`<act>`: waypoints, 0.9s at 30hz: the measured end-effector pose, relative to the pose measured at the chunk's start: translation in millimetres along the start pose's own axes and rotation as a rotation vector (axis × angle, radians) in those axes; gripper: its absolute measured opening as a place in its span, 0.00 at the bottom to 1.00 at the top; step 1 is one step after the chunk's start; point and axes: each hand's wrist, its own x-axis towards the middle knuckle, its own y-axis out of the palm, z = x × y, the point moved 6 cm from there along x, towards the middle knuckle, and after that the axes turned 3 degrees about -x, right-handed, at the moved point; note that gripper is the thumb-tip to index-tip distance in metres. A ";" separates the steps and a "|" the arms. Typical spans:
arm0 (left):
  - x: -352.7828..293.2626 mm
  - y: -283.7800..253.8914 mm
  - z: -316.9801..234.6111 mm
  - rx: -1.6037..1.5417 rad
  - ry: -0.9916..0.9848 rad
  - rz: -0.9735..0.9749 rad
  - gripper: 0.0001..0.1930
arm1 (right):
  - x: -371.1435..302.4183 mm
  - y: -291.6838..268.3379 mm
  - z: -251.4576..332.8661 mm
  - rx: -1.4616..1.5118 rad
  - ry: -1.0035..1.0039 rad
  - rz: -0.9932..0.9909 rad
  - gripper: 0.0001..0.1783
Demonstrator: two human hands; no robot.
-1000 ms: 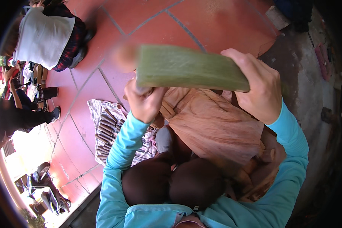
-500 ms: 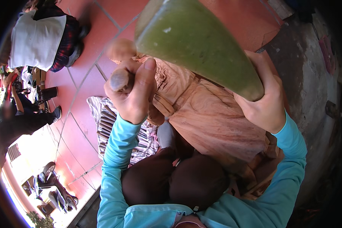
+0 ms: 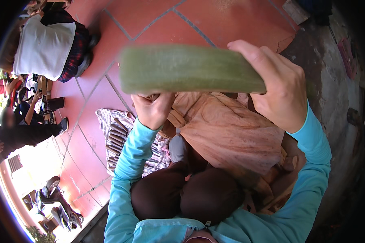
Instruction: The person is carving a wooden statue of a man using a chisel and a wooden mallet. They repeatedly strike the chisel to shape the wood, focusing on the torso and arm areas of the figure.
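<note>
Partly curled right hand (image 3: 280, 86) around block (image 3: 190, 69)

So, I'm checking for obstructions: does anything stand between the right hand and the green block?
Nothing visible does: the right hand holds the green block by its right end. The block hides part of the left hand.

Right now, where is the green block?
In the head view, the green block is at upper centre, its right end gripped by the right hand. The left hand shows just below its left end.
</note>
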 end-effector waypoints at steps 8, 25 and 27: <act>-21.1 30.3 -40.8 0.531 0.430 0.138 0.06 | -17.4 7.4 1.4 -0.109 -0.018 0.008 0.33; -11.2 -3.8 -0.1 -0.081 -0.023 0.000 0.02 | -13.1 0.3 2.8 0.497 0.112 -0.156 0.27; -12.2 0.8 -5.5 -0.022 0.083 -0.055 0.03 | -8.7 -0.1 6.6 0.043 0.018 0.079 0.26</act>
